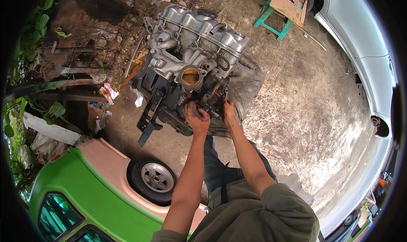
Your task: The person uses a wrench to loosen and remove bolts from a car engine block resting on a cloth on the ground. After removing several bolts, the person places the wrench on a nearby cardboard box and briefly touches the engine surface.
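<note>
Engine (pixel 190 59), a silver-and-black car engine out of its vehicle, sits on the concrete floor (pixel 305 115) straight ahead of the person, and both bare hands are on its near, dark lower side. On the near side of the engine, the left hand (pixel 197 118) is greasy, its fingers curled down against the black parts below the round brass-coloured opening (pixel 190 77); whether it grips a part or only presses on it cannot be told. Just right of it, the right hand (pixel 228 110) lies with its fingers tucked into the engine's lower edge, hidden enough that its grip cannot be told either. Both forearms run up to the engine from the person's olive-green shirt (pixel 258 216).

Nearer than the engine and to its left stands a green and pale pink car (pixel 85 178) with a spoked wheel (pixel 156 179). Left of the engine lie scrap wood, litter and leafy plants (pixel 42 17). Beyond the engine to its right stands a green stool (pixel 273 21) carrying a cardboard box (pixel 289 4), and farther right a white car (pixel 364 38).
</note>
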`<state>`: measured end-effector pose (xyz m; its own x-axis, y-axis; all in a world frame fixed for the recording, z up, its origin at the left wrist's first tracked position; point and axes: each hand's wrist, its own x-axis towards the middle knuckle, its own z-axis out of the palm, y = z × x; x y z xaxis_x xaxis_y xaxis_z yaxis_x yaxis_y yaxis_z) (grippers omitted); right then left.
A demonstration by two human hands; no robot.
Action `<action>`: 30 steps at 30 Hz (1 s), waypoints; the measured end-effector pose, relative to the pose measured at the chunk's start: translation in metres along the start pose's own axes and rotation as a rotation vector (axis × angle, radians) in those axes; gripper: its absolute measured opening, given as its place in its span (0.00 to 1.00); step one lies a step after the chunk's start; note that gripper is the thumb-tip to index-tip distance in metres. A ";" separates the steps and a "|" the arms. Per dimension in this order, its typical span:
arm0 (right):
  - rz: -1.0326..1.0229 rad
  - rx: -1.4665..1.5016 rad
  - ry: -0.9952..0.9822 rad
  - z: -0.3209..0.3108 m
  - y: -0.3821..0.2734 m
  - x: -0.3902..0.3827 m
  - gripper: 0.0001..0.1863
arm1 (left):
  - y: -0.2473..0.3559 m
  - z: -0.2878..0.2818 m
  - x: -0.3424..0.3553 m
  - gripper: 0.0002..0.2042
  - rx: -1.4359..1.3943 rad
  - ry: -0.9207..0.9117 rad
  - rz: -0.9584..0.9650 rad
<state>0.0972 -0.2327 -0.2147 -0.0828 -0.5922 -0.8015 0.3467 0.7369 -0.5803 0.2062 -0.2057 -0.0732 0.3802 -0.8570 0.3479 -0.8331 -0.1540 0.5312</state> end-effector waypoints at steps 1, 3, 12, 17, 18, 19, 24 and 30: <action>0.118 -0.015 0.046 0.002 -0.003 0.002 0.24 | 0.000 0.000 0.000 0.10 0.020 0.025 0.026; 0.168 0.132 0.010 0.003 -0.008 0.003 0.23 | 0.000 0.001 0.001 0.10 0.065 0.065 0.063; -0.201 -0.017 -0.033 -0.005 -0.002 -0.013 0.20 | 0.000 -0.001 0.001 0.12 0.050 0.047 0.043; 0.149 0.102 0.003 0.005 -0.012 -0.002 0.23 | 0.002 -0.002 0.003 0.11 -0.019 0.041 0.030; 0.153 0.126 -0.062 0.002 -0.017 -0.002 0.24 | 0.002 -0.001 0.002 0.11 -0.005 0.057 0.041; 0.182 0.141 -0.089 0.000 -0.021 -0.004 0.25 | 0.002 -0.001 0.001 0.11 0.006 0.045 0.024; 0.004 0.174 -0.113 -0.007 -0.021 -0.020 0.24 | 0.000 -0.001 -0.001 0.13 0.028 -0.030 -0.049; 0.066 0.034 -0.058 0.002 -0.018 -0.009 0.21 | -0.001 0.000 -0.003 0.14 0.036 -0.016 -0.057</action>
<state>0.0936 -0.2414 -0.1968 -0.0053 -0.5614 -0.8275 0.3813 0.7639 -0.5207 0.2064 -0.2030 -0.0744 0.4214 -0.8540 0.3050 -0.8243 -0.2205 0.5214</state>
